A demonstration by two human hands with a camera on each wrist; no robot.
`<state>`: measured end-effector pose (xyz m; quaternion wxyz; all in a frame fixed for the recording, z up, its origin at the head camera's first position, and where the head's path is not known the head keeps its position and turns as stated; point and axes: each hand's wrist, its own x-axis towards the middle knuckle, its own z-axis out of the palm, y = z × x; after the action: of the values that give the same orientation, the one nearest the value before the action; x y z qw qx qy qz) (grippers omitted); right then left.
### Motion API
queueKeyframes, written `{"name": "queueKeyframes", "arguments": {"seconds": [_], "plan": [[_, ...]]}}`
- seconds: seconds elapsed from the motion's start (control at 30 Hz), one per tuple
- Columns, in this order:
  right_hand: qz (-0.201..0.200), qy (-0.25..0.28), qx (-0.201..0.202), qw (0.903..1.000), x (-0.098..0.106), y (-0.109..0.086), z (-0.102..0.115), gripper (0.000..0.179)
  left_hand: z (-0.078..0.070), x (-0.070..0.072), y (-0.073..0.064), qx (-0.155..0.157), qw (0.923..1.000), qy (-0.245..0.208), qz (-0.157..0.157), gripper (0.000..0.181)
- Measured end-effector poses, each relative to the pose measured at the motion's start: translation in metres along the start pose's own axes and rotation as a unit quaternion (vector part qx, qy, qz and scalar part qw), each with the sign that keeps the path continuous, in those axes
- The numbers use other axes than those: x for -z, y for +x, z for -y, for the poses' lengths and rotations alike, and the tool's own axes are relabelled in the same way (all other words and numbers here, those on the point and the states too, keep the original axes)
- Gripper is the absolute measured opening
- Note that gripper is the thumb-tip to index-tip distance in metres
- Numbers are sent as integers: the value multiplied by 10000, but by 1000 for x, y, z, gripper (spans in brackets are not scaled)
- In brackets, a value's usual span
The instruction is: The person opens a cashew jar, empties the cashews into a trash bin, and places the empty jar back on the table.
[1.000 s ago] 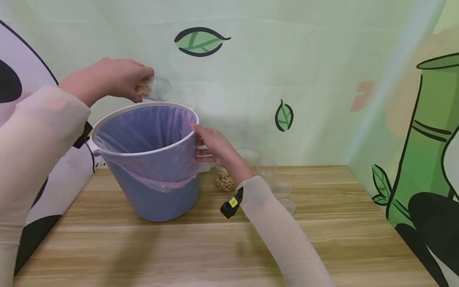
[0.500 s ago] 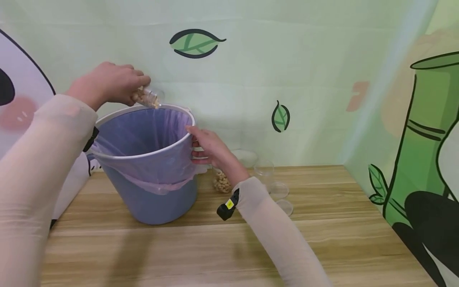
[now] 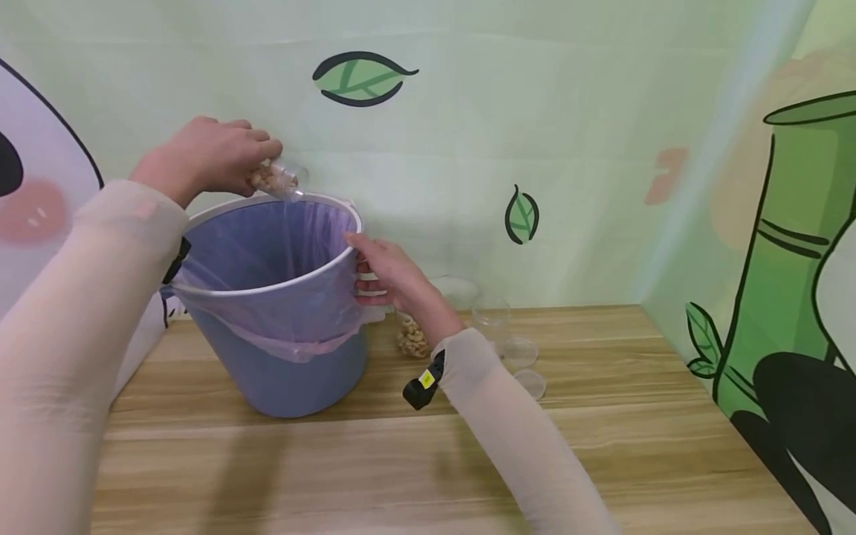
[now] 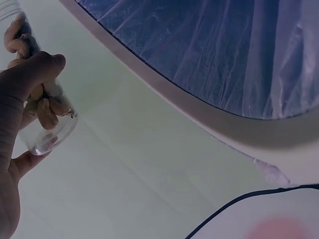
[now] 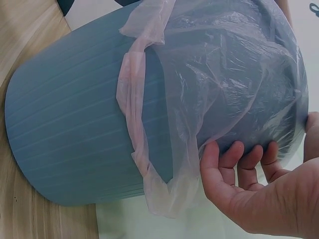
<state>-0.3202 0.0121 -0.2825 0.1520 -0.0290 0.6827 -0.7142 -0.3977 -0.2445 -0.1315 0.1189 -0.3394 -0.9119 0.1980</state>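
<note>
My left hand (image 3: 207, 156) grips a small clear jar (image 3: 289, 178), tilted mouth-down over the far rim of a blue trash can (image 3: 294, 386). Cashews (image 4: 48, 117) lie inside the jar, and in the left wrist view the thumb and fingers wrap round its base end. A thin pinkish plastic liner (image 3: 301, 327) covers the can's inside and folds over its white rim. On the can's right side, my right hand (image 3: 394, 275) holds the rim, thumb on top and fingers (image 5: 232, 157) against the liner outside. The can's bottom inside is hidden.
Behind my right forearm stands a clear jar of cashews (image 3: 412, 340), partly covered. To its right are another clear, see-through container (image 3: 491, 312) and two round clear lids (image 3: 530, 384) on the wooden table (image 3: 602, 416). A printed backdrop (image 3: 588, 186) rises behind.
My left hand has tipped the jar further down toward the can, and the cashews have shifted toward its mouth. My right hand keeps its hold on the rim; the view has shifted slightly.
</note>
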Motion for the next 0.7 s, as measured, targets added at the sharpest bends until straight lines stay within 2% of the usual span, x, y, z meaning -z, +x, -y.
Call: {"name": "queueKeyframes", "arguments": {"seconds": [0.23, 0.5, 0.7], "plan": [[45, 1, -4, 10000, -2, -1, -1, 43, -1, -1, -1, -86, 10000, 19, -10, 48], [35, 55, 10, 10000, -2, -2, 1, 44, -4, 1, -1, -186, 9995, 154, -212, 45], [-17, 37, 20, 10000, -4, -2, 2, 44, -6, 1, -1, -198, 9994, 246, -118, 48]]}}
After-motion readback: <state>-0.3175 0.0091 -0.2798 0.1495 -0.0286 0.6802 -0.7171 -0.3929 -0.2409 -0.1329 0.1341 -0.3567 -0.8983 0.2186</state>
